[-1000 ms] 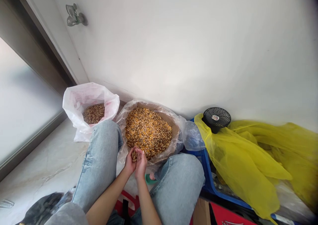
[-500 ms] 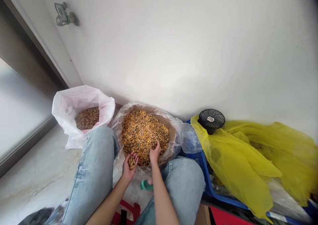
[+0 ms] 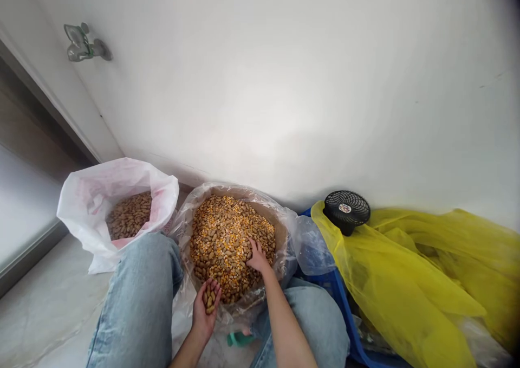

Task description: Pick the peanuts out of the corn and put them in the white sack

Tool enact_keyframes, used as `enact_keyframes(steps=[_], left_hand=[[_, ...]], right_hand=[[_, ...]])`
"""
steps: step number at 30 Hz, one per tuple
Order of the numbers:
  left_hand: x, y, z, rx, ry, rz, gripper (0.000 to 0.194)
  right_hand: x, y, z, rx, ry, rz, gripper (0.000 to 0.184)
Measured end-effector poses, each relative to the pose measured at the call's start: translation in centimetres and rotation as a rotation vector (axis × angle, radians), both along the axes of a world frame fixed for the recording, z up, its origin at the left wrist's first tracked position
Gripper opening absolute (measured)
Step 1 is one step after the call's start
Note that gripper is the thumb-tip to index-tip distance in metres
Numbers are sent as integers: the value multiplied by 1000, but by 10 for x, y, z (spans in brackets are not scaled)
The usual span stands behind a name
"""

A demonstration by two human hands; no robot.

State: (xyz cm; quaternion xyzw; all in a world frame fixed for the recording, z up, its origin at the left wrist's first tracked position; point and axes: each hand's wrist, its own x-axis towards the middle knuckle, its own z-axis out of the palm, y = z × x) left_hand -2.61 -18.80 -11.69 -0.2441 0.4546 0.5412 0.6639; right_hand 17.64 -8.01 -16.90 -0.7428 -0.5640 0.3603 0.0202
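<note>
A clear plastic bag [image 3: 284,216] stands open between my knees, full of corn kernels [image 3: 227,240] mixed with unshelled peanuts [image 3: 211,259]. My left hand [image 3: 204,308] is cupped palm up at the bag's near left edge, its fingers curled around several peanuts. Over the right part of the mix reaches my right hand [image 3: 257,257], fingers spread and touching the surface; nothing shows in its grasp. To the left, a white woven sack [image 3: 77,200] with its mouth open holds a heap of peanuts [image 3: 130,213].
A white wall rises behind the bags, with a tap [image 3: 86,44] at upper left. On the right, yellow netting [image 3: 398,270] lies over a blue crate [image 3: 349,324], and a small black fan [image 3: 346,211] rests there. A green slipper [image 3: 239,339] shows below.
Both hands were cupped together around peanuts; they have since parted. My left hand keeps its peanuts, while my right hand has moved right onto the mix and opened. The view has shifted.
</note>
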Motion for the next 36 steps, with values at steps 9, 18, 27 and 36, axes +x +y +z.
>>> enact_keyframes(steps=[9,18,27,36], left_hand=[[2,2,4,12,23,-24,18],[-1,-5,2,69,11,-39,16],[-3,-9,1,129,15,-51,18],[-4,-11,-4,150,16,-51,15]], right_hand=[[-14,-5,-4,191,353,-416,40],[-26,-30,34,243,994,-836,31],[-58,-59,64,139,1673,-995,19],[-74,-74,67,247,1702,-899,20]])
